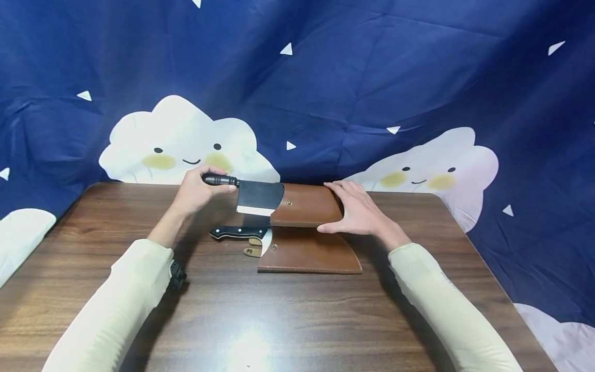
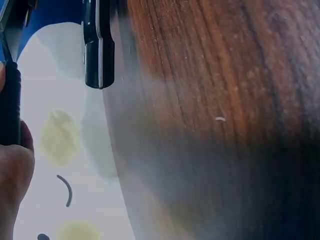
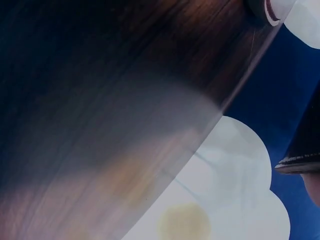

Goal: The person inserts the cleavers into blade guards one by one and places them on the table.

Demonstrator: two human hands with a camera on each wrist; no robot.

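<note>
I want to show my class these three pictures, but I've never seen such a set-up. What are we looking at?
There is no machine here, just a person working bare-handed. The wide picture is taken from the person's head, the other two from the left and right wrists. The left hand holds the black handle of a cleaver, whose blade is partly inside a brown sheath. The right hand grips that sheath's other end. Nearer, on the wooden table, lies a second knife in another sheath.
</note>
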